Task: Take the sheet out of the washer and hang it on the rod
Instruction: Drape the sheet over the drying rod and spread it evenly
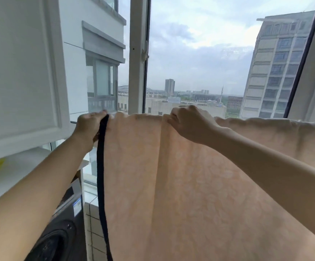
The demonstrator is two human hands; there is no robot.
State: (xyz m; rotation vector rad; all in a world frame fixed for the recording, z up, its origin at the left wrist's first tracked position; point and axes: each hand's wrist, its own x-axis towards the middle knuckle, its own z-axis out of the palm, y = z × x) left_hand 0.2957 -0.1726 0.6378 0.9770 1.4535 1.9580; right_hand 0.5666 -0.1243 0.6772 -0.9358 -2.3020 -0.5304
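The peach sheet [171,185] is draped high in front of the window, over what is presumably the rod, which is hidden under the top fold. Its dark-bound left edge [101,166] is gripped by the curled fingers of the left hand [89,127], and a pleat along the top is pinched by the right hand [188,125]. The washer [58,232] is seen low at near left. If the left end is tugged too far, the cloth could be dragged past the rod's end, or slid off by uneven weight.
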